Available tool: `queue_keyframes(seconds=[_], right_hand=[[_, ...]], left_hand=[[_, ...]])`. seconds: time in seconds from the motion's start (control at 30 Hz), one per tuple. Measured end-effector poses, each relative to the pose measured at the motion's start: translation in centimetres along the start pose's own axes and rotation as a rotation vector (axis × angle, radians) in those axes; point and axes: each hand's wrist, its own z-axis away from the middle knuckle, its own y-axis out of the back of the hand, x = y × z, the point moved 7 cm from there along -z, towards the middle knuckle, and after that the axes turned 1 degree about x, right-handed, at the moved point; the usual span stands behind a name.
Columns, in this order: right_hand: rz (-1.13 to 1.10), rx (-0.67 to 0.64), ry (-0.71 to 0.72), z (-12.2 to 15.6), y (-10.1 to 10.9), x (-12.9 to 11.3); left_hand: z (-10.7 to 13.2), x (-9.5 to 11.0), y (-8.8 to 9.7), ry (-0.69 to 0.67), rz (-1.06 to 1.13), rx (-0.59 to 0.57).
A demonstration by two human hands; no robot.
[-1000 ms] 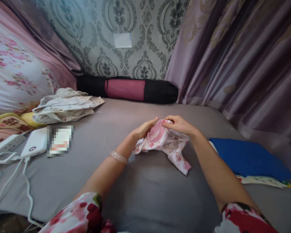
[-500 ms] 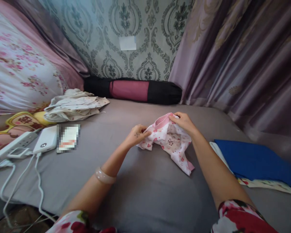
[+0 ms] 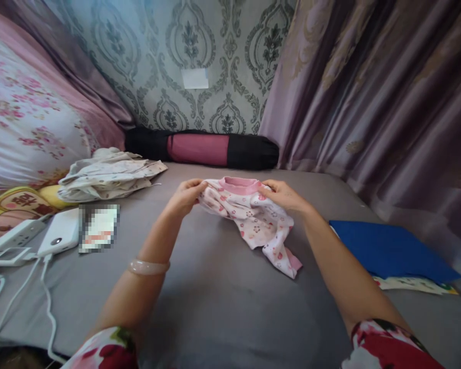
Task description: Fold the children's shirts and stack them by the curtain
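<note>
A small white garment with a pink print and a pink waistband [image 3: 249, 212] is stretched between my hands above the grey bedsheet [image 3: 215, 292]. My left hand [image 3: 185, 196] pinches the left end of the waistband, fingers closed. My right hand [image 3: 282, 195] grips the right end, fingers closed over the fabric. The rest of the garment hangs down and trails onto the sheet toward my right forearm. A pale bangle [image 3: 149, 266] sits on my left wrist.
A folded beige cloth [image 3: 107, 174] lies at the back left. A white power bank [image 3: 59, 238], a power strip [image 3: 7, 241] and white cables lie at the left edge. A black and pink bolster [image 3: 203, 148] lies against the wall. A blue folder [image 3: 388, 248] rests at right, beside curtains.
My hands have moved apart and lifted, spreading the garment's pink waistband out flat between them; earlier it was bunched between hands close together.
</note>
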Motion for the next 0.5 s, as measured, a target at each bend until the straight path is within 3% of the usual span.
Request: queue_keyframes(seconds=[0.1,0.27,0.37,0.5], right_hand=[[-0.113,-0.141,-0.008,0.4,-0.7,-2.5],[-0.22,-0.261,-0.142,0.7,-0.9,-4.2],[-0.266,-0.228,-0.213,0.5,-0.4,-3.9],[-0.21,-0.199,-0.208,0.1,0.2,-3.2]], left_hand=[[-0.3,4.0,2.5,-0.011,0.012,0.013],[0.9,10.6,5.3,-0.057,-0.324,-0.083],[1.2,11.2,5.6,-0.096,-0.461,-0.153],[0.4,8.5,4.8,-0.169,-0.549,-0.252]])
